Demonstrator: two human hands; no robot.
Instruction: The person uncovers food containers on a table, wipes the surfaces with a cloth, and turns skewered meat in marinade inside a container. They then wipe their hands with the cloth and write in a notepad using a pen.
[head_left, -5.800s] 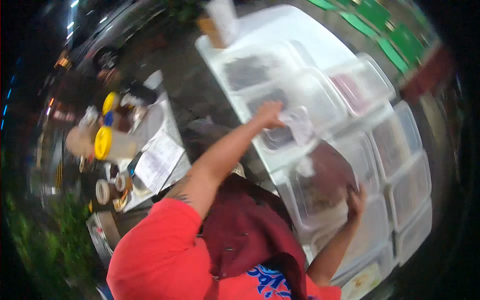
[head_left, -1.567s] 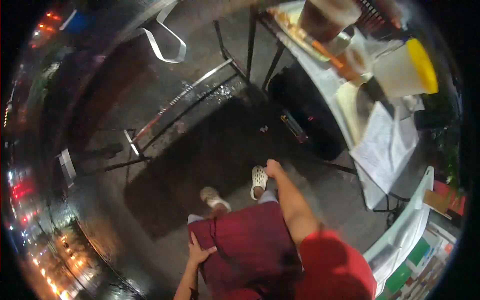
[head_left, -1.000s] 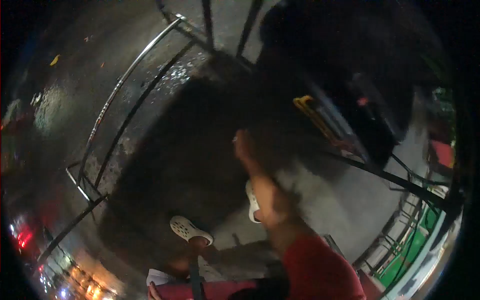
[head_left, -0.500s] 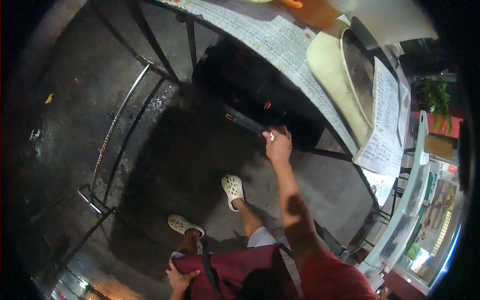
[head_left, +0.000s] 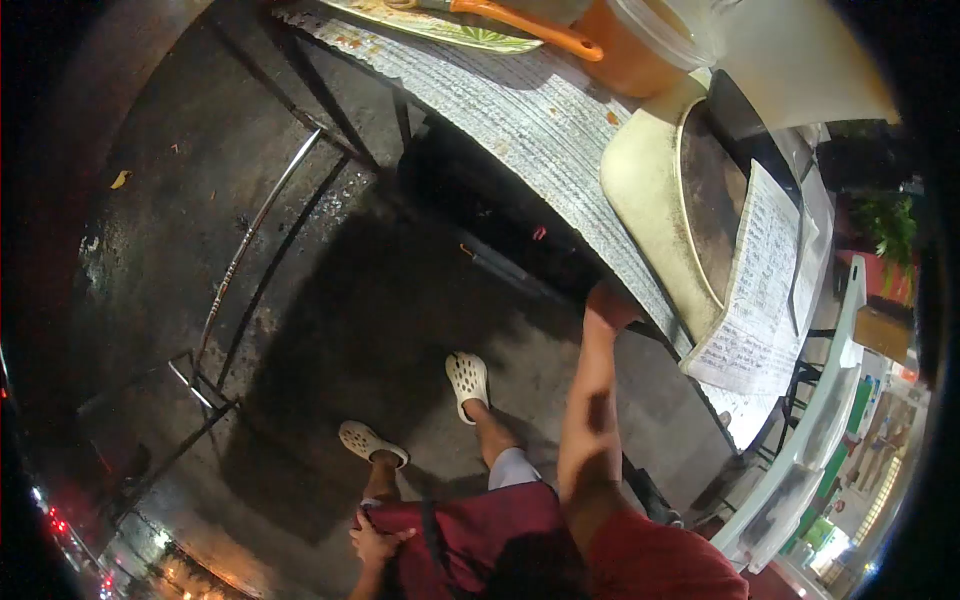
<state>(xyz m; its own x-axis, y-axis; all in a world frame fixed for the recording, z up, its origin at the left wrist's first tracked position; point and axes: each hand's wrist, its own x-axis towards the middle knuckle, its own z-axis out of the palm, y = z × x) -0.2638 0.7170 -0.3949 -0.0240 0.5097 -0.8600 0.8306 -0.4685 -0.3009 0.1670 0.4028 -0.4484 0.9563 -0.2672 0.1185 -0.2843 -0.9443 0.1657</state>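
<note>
My right hand [head_left: 608, 306] reaches to the table's lower edge, and its fingers are hidden in shadow under the tabletop. Just left of it, a long dark flat object [head_left: 500, 268] with a small orange-yellow end points away from the hand; whether the fingers still touch it is hidden. Low in the view, my left hand [head_left: 376, 542] rests at the edge of the maroon cloth [head_left: 480, 535] over my lap, thumb apart from the fingers, with nothing visible in it.
On the table's patterned cover [head_left: 540, 120] stand a cream-rimmed pan-like item [head_left: 645, 165], handwritten sheets [head_left: 750, 300], a tub of orange-brown liquid [head_left: 625, 50] and an orange-handled brush [head_left: 530, 27]. A metal-framed rack [head_left: 262, 215] stands left. A glass case [head_left: 810, 480] is at right.
My right hand has moved right, partly under the table edge. The dark object, gripped before, now appears farther from the visible hand. The view has shifted, showing more of the tabletop.
</note>
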